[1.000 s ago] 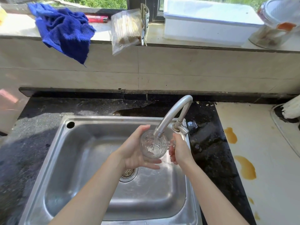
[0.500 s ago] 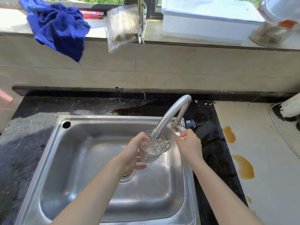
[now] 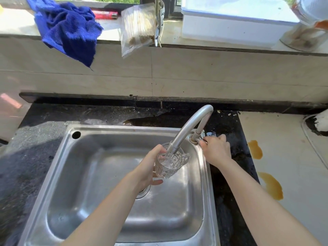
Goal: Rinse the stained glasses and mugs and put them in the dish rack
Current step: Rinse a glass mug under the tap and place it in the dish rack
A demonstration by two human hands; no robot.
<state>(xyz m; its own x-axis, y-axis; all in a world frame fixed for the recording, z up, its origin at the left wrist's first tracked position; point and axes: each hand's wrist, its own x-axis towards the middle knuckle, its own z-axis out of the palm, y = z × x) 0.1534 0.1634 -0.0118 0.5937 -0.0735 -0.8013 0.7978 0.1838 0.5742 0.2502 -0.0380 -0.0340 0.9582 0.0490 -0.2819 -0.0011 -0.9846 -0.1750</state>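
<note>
My left hand point(image 3: 150, 166) grips a clear patterned glass mug point(image 3: 170, 165) and holds it over the steel sink point(image 3: 99, 174), right under the spout of the curved tap point(image 3: 190, 126). The spout's tip reaches into the mug's mouth. There is water inside the mug. My right hand point(image 3: 215, 150) rests on the tap handle at the tap's base, fingers closed around it. No dish rack is in view.
A blue cloth point(image 3: 69, 29) hangs over the window ledge, beside a red lighter point(image 3: 105, 15) and a plastic bag of sticks point(image 3: 137, 27). A white lidded box point(image 3: 234, 22) stands at the back right. Orange stains point(image 3: 271, 185) mark the pale counter to the right.
My right hand left the mug's side and moved up to the tap handle. My left hand kept the mug under the spout, which now dips into it.
</note>
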